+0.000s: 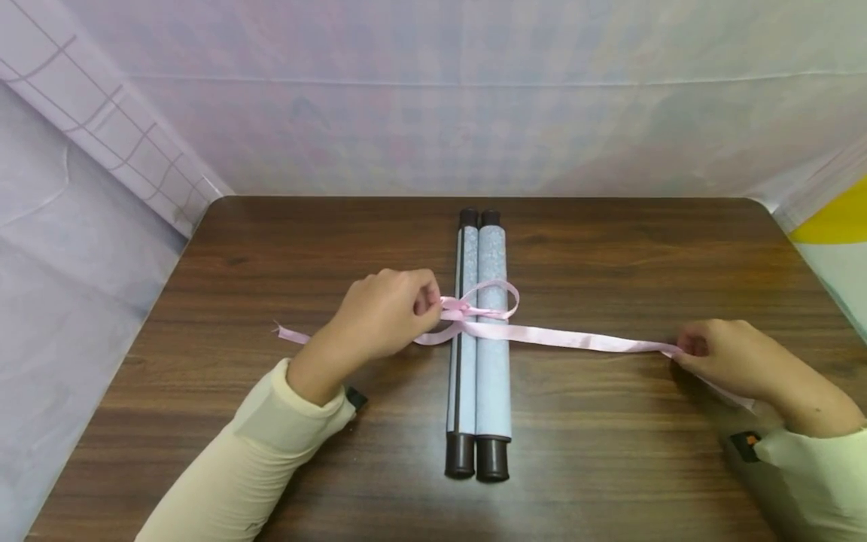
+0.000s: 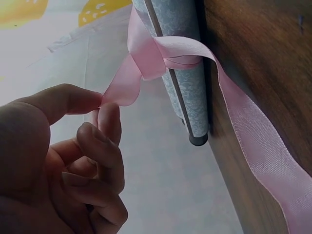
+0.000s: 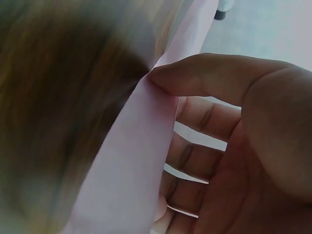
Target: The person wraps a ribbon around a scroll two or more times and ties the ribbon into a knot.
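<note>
Two pale blue scrolls [image 1: 493, 376] with dark end caps lie side by side on the table. A pink ribbon [image 1: 555, 337] crosses their middle, knotted there with one loop [image 1: 518, 301] standing to the right of the knot. My left hand [image 1: 389, 312] pinches the ribbon just left of the knot, between thumb and forefinger; the left wrist view shows that pinched ribbon fold [image 2: 124, 85] close up. Far to the right, my right hand [image 1: 738, 357] pinches a long stretch of ribbon drawn out from the knot. Its thumb presses the ribbon [image 3: 131, 156] against the fingers.
The brown wood-grain table [image 1: 596, 263] meets a pale patterned wall covering [image 1: 433, 113] at its back edge. A frayed ribbon end [image 1: 294, 336] lies left of the left wrist. A yellow patch [image 1: 836, 211] shows at the right side.
</note>
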Available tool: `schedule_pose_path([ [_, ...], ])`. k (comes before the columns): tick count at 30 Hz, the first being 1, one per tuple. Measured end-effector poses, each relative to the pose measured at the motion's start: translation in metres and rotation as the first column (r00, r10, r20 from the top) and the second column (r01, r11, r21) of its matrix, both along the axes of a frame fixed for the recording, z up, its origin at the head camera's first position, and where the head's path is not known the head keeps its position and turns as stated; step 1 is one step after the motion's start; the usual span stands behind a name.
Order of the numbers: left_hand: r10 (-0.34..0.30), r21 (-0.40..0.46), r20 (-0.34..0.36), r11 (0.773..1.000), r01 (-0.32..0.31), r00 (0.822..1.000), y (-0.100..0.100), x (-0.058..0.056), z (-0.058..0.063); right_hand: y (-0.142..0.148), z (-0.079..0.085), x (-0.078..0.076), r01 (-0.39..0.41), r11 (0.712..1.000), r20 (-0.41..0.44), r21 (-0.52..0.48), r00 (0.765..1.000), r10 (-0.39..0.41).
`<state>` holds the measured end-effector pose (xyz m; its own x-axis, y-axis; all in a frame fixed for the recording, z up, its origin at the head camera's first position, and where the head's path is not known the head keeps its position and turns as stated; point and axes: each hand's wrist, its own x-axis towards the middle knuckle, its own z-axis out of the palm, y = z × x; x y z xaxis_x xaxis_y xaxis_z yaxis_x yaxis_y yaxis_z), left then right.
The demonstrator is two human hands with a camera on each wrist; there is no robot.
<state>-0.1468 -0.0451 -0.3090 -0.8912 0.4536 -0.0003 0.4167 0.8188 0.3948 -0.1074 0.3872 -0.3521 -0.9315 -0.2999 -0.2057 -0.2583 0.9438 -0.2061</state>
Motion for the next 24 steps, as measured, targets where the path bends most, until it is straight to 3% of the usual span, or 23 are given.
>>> schedule_pose_path([
  [15,-0.001,0.005,-0.005,1.0,0.002,1.0,-0.001,0.0,0.001,0.029,0.001,-0.002,0.012,0.998,0.031,0.058,0.999,-0.013],
  [24,-0.021,-0.062,0.032,0.998,0.023,0.999,-0.003,-0.001,0.001,0.031,0.002,-0.001,0.012,0.998,0.024,0.063,1.0,-0.013],
])
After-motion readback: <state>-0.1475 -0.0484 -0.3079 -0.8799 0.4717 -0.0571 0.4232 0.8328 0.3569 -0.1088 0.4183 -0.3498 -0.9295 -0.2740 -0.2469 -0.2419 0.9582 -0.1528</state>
